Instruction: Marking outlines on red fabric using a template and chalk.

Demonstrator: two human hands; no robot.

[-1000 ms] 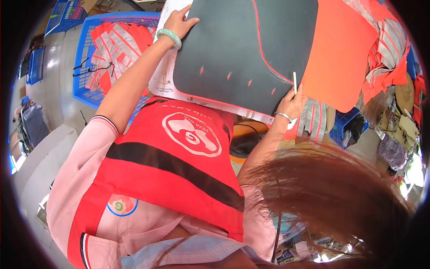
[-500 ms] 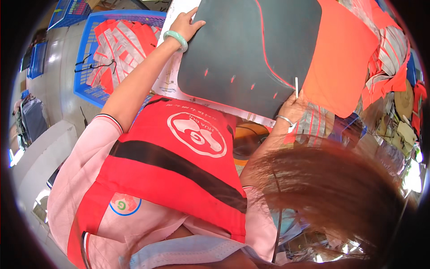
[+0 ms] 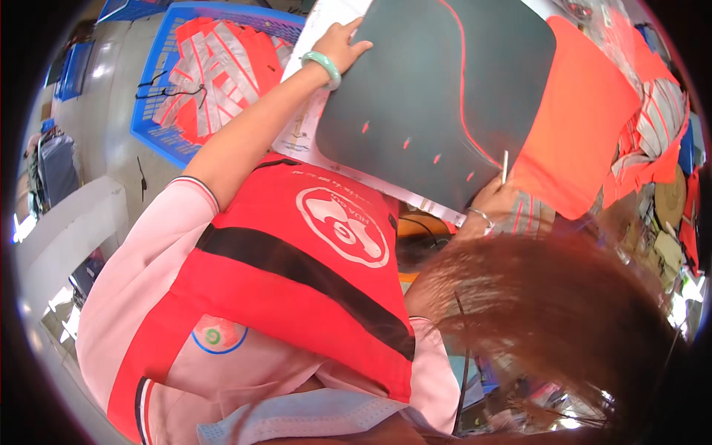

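Note:
A dark grey-green template board [image 3: 415, 81] with rounded corners lies on orange fabric [image 3: 582, 111]. A long curved slot and several short slots in it show orange-red. My left hand [image 3: 337, 52], with a pale green bangle on its wrist, rests on the board's left edge, thumb and fingers apart. At the board's lower right edge, my right hand [image 3: 493, 199] is closed around a slim white pen-like stick [image 3: 505, 167] that stands up from the fingers by the long slot's lower end. The stick's tip is hidden.
Under the board is a white worktop [image 3: 293, 137]. To the left, a blue plastic basket [image 3: 159, 144] holds orange pieces with grey strips. More striped orange pieces [image 3: 653, 126] are heaped at the right. Hair [image 3: 549, 311] covers much of the lower right.
The whole view has shifted, so the board, hands and basket appear a little further right and lower. Both hands keep about the same places on the board.

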